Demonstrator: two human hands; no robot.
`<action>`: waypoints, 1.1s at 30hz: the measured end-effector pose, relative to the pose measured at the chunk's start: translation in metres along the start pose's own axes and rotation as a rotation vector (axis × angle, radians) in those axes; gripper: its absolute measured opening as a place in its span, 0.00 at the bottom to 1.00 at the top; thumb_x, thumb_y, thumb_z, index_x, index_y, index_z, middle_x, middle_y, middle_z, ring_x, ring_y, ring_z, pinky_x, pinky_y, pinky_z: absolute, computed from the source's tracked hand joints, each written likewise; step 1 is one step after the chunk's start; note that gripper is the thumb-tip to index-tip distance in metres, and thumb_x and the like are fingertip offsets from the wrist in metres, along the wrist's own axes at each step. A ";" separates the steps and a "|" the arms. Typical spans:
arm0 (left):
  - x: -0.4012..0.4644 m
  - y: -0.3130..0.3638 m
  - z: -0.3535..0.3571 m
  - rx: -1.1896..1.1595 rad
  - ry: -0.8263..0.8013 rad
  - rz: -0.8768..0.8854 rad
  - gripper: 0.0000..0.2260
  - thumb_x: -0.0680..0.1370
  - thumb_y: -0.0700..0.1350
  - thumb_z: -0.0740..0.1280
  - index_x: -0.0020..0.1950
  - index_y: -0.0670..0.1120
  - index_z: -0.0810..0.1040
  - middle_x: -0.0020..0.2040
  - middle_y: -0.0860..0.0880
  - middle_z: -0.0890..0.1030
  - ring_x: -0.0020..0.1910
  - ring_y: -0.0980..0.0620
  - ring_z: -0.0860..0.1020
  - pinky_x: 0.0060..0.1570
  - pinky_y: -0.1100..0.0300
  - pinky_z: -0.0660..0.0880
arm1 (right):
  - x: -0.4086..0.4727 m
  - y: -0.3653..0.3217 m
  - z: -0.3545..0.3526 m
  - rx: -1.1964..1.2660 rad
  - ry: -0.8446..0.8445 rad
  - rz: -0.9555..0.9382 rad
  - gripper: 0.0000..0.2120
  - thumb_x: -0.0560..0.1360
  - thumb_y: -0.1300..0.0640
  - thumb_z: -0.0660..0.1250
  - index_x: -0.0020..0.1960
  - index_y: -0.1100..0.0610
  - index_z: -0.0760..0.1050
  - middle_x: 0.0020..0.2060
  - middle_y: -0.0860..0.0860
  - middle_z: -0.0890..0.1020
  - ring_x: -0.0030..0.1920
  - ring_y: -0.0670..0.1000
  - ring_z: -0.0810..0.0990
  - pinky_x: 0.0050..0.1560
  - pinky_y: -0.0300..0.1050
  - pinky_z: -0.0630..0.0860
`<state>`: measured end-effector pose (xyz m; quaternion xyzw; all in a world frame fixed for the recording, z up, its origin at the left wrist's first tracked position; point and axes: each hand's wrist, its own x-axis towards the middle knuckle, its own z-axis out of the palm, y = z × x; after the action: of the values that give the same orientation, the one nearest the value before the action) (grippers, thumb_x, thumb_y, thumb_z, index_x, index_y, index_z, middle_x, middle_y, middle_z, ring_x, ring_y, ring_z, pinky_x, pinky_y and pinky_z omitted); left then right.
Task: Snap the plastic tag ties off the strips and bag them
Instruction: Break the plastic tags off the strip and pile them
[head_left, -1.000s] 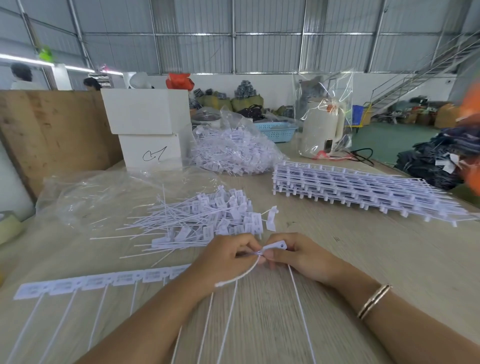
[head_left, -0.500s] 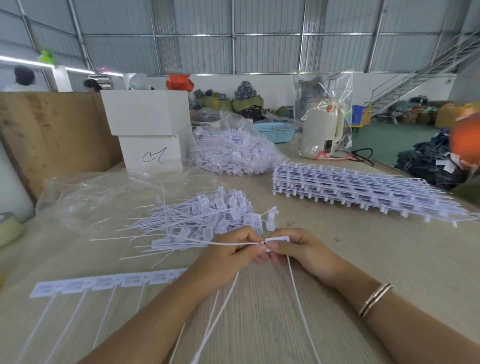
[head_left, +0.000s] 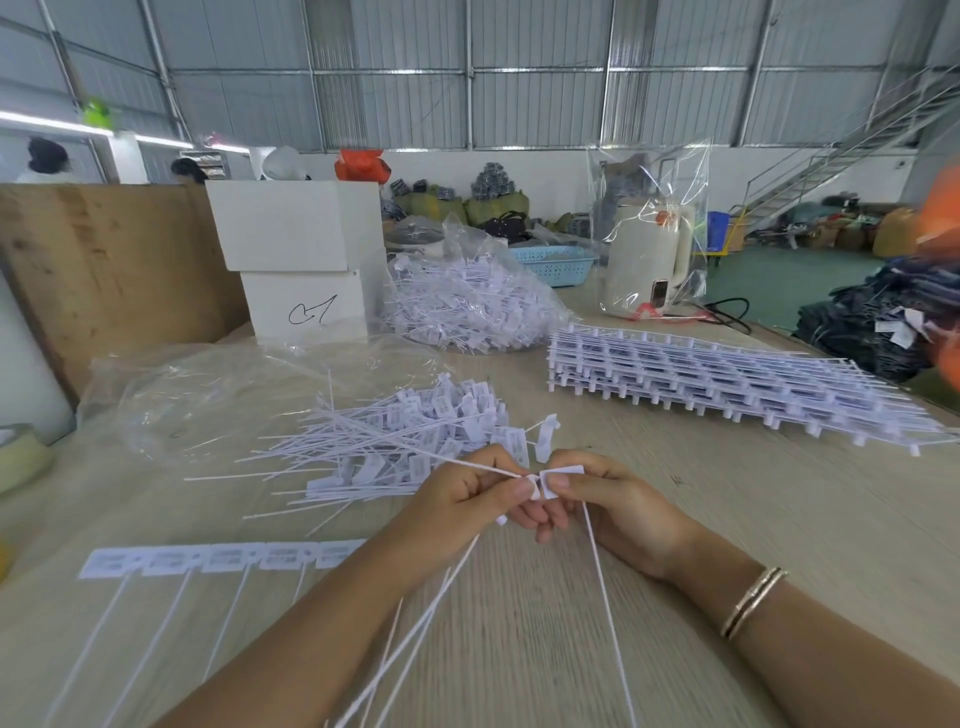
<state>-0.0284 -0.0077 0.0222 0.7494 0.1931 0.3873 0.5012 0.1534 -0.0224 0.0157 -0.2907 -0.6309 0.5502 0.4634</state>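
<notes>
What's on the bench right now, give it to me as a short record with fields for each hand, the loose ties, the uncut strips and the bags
left hand: pinches a tag head beside the right thumb
right hand: pinches the neighbouring tag head, tail hanging toward the camera
loose ties: heap just beyond the hands
strip in work: flat at near left, tags joined
uncut strips: stacked at far right
filled bag: behind the heap, holding ties
empty bag: flat, left of the heap
</notes>
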 end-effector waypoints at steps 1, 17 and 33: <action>0.000 0.000 -0.001 -0.005 -0.012 -0.005 0.06 0.76 0.43 0.62 0.43 0.40 0.74 0.39 0.48 0.84 0.40 0.52 0.83 0.42 0.65 0.76 | 0.000 -0.001 0.000 0.021 -0.021 0.004 0.08 0.72 0.56 0.65 0.35 0.57 0.78 0.29 0.54 0.76 0.34 0.55 0.77 0.42 0.45 0.76; -0.007 -0.011 -0.003 0.799 0.105 -0.043 0.09 0.71 0.48 0.59 0.49 0.55 0.73 0.40 0.56 0.78 0.36 0.54 0.76 0.35 0.53 0.73 | 0.002 0.005 -0.003 -0.716 0.276 0.122 0.06 0.75 0.57 0.67 0.43 0.58 0.72 0.35 0.49 0.73 0.32 0.42 0.67 0.34 0.32 0.65; -0.002 -0.003 0.017 1.114 0.253 0.045 0.10 0.74 0.48 0.64 0.54 0.52 0.71 0.50 0.56 0.73 0.47 0.55 0.73 0.41 0.63 0.65 | 0.001 0.000 0.012 -0.564 0.293 0.029 0.09 0.75 0.61 0.66 0.36 0.57 0.76 0.34 0.49 0.73 0.35 0.42 0.70 0.39 0.32 0.66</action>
<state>-0.0159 -0.0181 0.0154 0.8522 0.4107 0.3242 -0.0049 0.1425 -0.0261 0.0168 -0.4930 -0.6807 0.3125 0.4427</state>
